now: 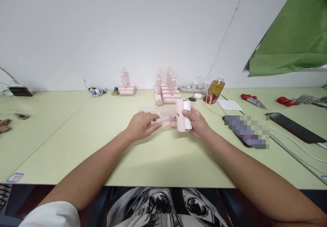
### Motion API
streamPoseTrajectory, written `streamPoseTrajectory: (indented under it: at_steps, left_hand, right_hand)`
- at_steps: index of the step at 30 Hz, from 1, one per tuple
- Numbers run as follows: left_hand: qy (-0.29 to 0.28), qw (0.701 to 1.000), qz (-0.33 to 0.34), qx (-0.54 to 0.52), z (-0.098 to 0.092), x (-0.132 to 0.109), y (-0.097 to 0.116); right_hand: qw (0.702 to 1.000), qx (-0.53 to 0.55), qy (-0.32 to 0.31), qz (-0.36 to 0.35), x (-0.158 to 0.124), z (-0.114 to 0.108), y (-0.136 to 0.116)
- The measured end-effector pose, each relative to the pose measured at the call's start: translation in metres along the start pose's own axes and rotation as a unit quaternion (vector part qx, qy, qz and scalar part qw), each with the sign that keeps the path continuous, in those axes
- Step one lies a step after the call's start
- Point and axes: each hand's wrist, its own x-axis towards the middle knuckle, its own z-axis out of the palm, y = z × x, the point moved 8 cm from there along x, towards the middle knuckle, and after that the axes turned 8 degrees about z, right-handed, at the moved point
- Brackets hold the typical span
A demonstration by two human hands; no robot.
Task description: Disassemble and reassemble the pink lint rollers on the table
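My right hand (198, 122) is wrapped round a pink cylinder (180, 116) with a white roll (187, 114) inside, held upright above the table. From the left, my left hand (144, 125) pinches a clear pink handle (162, 119) between thumb and fingers. The handle's far end meets the cylinder's left side; whether it is inserted I cannot tell. Beneath the handle lie small round pink pieces (173, 124) and flat clear pieces, partly hidden by it.
Pink rollers with upright handles (171, 97) stand near the wall, with a smaller group (127, 90) to their left. A bottle (215, 90), paper cup (192, 101), phones (296, 127), cables and red-handled tools (252, 100) lie rightward.
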Motion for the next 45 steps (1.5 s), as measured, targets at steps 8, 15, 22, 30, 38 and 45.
streamPoseTrajectory:
  at_steps: [8, 15, 22, 30, 38, 45]
  left_hand:
    - [0.031, 0.999, 0.040, 0.005, -0.003, 0.000, 0.006]
    - [0.015, 0.999, 0.045, -0.025, -0.003, 0.001, 0.008]
    - [-0.035, 0.998, 0.037, -0.046, 0.001, 0.000, 0.009]
    - [-0.059, 0.997, 0.013, -0.051, 0.005, -0.001, 0.006]
    - [-0.084, 0.995, 0.000, -0.050, 0.008, -0.001, 0.005]
    - [-0.112, 0.992, -0.022, -0.053, 0.010, -0.001, 0.004]
  right_hand:
    - [1.000, 0.005, -0.008, -0.007, -0.001, 0.002, -0.001]
    - [1.000, -0.009, -0.020, -0.014, -0.001, 0.004, 0.000]
    - [0.999, -0.017, -0.023, -0.026, -0.003, 0.006, -0.002]
    - [0.999, -0.015, -0.023, -0.028, -0.003, 0.007, -0.002]
    - [0.998, -0.045, -0.014, -0.044, -0.003, 0.005, -0.002]
    - [0.997, -0.057, -0.002, -0.050, -0.004, 0.004, -0.004]
